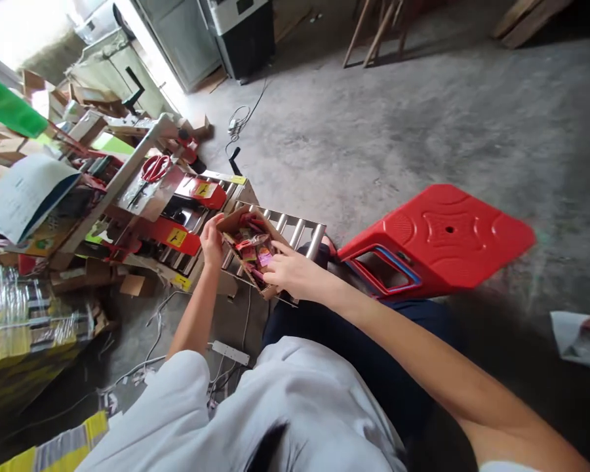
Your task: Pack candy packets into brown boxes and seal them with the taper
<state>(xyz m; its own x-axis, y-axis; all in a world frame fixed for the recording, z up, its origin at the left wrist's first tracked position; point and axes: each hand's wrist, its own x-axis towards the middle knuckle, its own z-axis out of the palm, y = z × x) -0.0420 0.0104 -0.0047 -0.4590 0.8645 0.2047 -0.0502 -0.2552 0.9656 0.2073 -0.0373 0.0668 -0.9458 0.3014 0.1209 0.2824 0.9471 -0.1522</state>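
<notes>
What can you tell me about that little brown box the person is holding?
The cardboard box is small, brown and open on top, tilted toward the person. Colourful packets, mostly pink and red, fill it. It sits over the metal rollers of a conveyor. The left hand grips its left edge, and the right hand rests on its near side, fingers touching the packets.

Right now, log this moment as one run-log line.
left hand: holds flap of cardboard box | right hand: fingers inside box on colourful packets | box: on roller conveyor | red stool: beside
</notes>
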